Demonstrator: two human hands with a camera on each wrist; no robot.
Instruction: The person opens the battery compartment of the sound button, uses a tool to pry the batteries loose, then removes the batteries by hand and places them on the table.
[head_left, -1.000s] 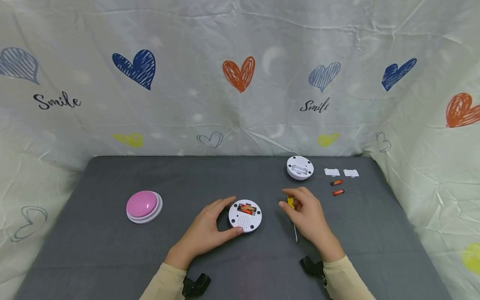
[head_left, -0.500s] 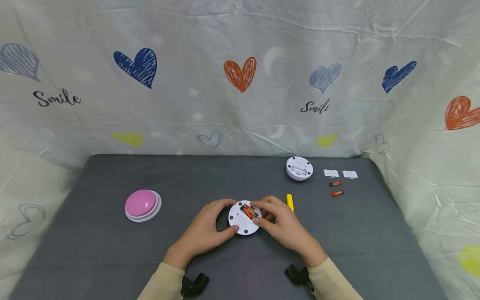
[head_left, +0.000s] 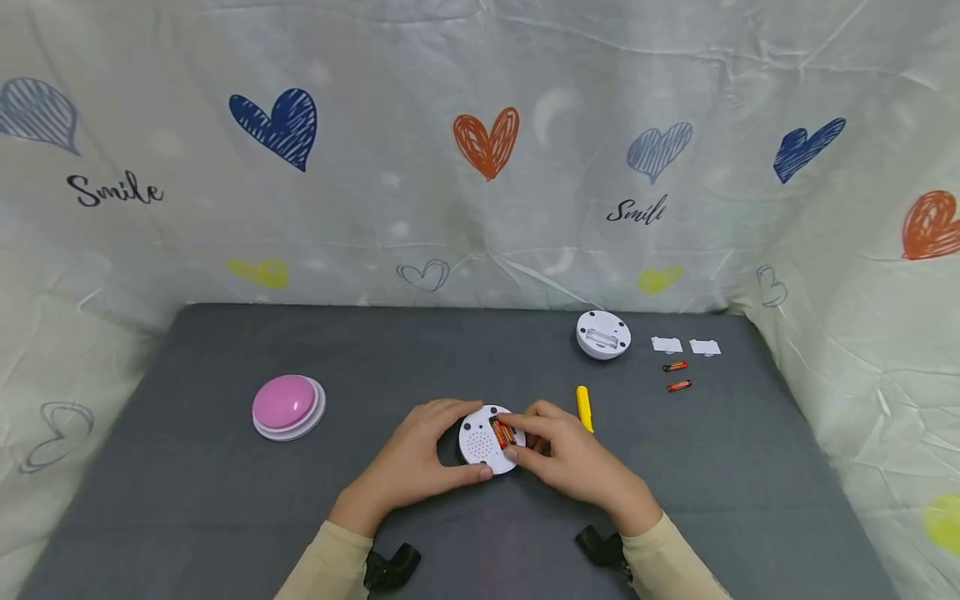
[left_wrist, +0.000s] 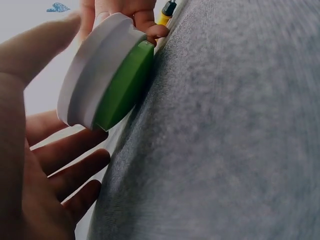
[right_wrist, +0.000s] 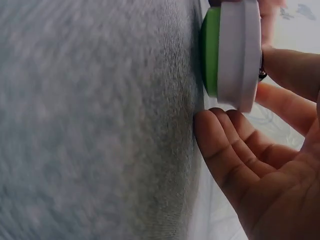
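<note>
The left hand (head_left: 399, 465) holds the round toy (head_left: 480, 447) by its edge, the right hand (head_left: 576, 464) pinches its batteries (head_left: 502, 434), and the yellow screwdriver (head_left: 583, 406) lies at the toy's two o'clock

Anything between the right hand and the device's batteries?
Nothing visible: the right hand has thumb and forefinger at the batteries, no cover over them. The screwdriver lies beyond the hand, not between.

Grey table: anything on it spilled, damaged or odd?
Nothing looks spilled or damaged. One oddity: unlike the held device, the upturned white one at the back has a seemingly empty battery compartment, while two batteries and two white covers lie loose to its right.
</note>
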